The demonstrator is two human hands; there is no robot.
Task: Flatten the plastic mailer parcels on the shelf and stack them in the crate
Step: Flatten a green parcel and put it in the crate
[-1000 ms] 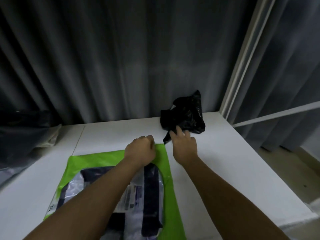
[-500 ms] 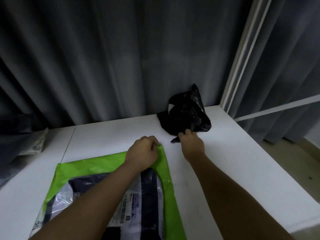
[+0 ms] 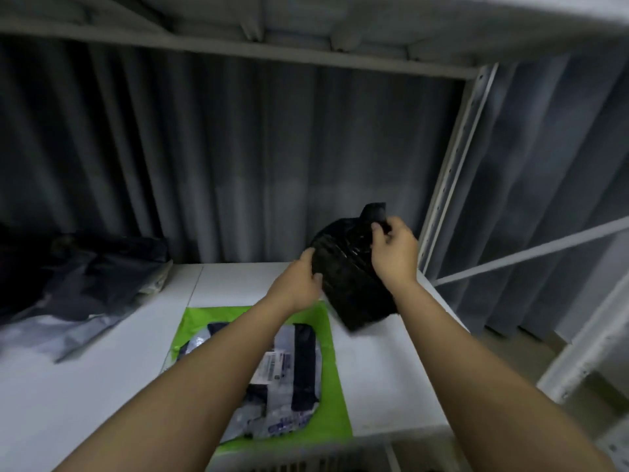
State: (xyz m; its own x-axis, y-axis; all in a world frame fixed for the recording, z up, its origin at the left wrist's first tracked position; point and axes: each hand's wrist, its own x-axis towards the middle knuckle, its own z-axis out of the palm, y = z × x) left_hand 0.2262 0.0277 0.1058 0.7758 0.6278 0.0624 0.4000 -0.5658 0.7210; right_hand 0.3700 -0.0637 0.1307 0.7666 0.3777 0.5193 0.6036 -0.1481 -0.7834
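green mailer (image 3: 332, 386) and grey mailers (image 3: 85, 284) beside hands' black parcel (image 3: 350, 284)

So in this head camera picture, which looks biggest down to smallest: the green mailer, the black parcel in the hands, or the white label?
1. Green mailer, though it lies nearer the camera.
2. Black parcel, held by both hands.
3. White label, clearly smallest.

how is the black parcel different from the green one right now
The black parcel is opaque and crumpled; the green parcel has a clear window showing dark contents and a label. The black one is held up off the shelf by the left hand and right hand; the green one lies flat on it, untouched. The black one looks smaller. Both are plastic mailers.
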